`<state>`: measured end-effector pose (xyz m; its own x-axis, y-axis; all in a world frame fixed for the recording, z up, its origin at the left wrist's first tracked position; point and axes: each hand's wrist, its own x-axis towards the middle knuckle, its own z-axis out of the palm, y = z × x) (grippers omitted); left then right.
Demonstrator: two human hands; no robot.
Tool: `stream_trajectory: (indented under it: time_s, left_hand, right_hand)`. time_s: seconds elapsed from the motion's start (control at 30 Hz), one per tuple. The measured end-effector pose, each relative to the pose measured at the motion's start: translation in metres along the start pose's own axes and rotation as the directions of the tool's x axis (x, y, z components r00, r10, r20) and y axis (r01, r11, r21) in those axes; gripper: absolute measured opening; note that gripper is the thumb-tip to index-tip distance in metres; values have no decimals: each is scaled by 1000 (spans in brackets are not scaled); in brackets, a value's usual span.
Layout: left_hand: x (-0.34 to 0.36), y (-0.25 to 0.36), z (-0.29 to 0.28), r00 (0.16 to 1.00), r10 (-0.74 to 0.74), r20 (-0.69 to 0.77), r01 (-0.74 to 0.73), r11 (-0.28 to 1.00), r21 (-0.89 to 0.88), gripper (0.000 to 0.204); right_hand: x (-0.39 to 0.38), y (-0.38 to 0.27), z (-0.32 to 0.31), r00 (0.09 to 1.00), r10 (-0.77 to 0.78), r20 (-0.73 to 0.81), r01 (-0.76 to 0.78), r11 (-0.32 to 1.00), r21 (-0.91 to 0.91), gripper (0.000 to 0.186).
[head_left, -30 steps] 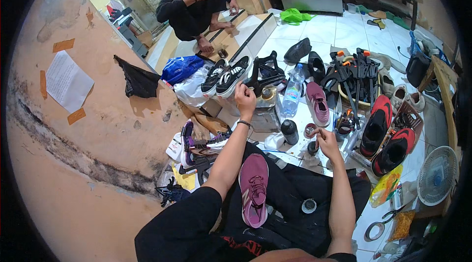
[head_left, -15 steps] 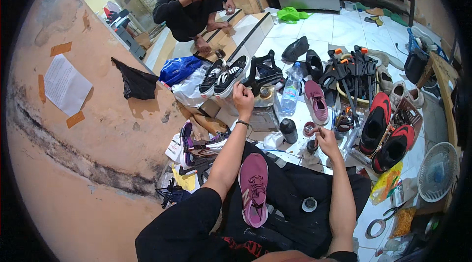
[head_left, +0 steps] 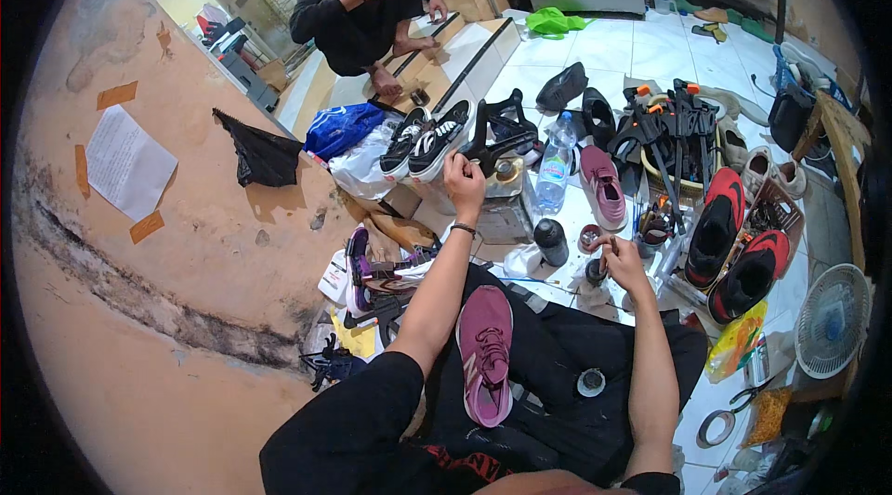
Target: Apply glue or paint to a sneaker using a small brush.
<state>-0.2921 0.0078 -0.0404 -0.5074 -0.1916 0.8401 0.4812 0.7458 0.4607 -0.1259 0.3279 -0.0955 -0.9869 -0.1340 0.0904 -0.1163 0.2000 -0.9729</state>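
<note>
My left hand (head_left: 465, 181) is raised with curled fingers in front of black-and-white sneakers (head_left: 437, 137), over a square metal tin (head_left: 506, 216); whatever is in its fingers is hidden. My right hand (head_left: 621, 258) is bent with fingers drawn together just above a small dark jar (head_left: 595, 275), beside a red-rimmed pot (head_left: 590, 235); I cannot make out what it holds. A maroon shoe (head_left: 483, 346) rests on my dark-clothed lap, with a small open container (head_left: 591, 384) to its right. A dark bottle (head_left: 551, 240) stands between my hands.
A person (head_left: 339, 21) squats on the steps holding a phone. A water bottle (head_left: 556, 170), clamps (head_left: 669, 142), red-black shoes (head_left: 715, 226), a white fan-like grille (head_left: 832, 319) and scissors (head_left: 748, 393) crowd the tiled floor. A peach wall (head_left: 139, 291) bounds the left.
My right hand has shifted slightly, its fingers a little more bent. The view has moved very slightly; the shoe on my lap and the other objects otherwise look the same.
</note>
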Motion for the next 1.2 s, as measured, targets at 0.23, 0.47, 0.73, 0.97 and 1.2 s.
stream_trajectory:
  time_s: [0.23, 0.47, 0.73, 0.97, 1.2]
  left_hand:
    - [0, 6, -1, 999, -50, 0, 50, 999, -22, 16]
    - [-2, 2, 1, 995, -98, 33, 97, 994, 42, 12]
    - [5, -19, -2, 988, 105, 109, -114, 990, 78, 18]
    - [-5, 95, -76, 845, -106, 523, 418, 741, -525, 22]
    - [-26, 209, -132, 636, 285, 718, 264, 793, -549, 13]
  right_hand:
    - [3, 10, -2, 998, 49, 31, -50, 998, 25, 27]
    - [6, 19, -1, 1000, 16, 16, -19, 981, 193, 38]
    - [-2, 3, -2, 994, -49, -96, 85, 903, 421, 50]
    - [-33, -68, -7, 978, -200, -50, 185, 742, 645, 24]
    - [-63, -139, 19, 910, -413, -25, 347, 728, 591, 26]
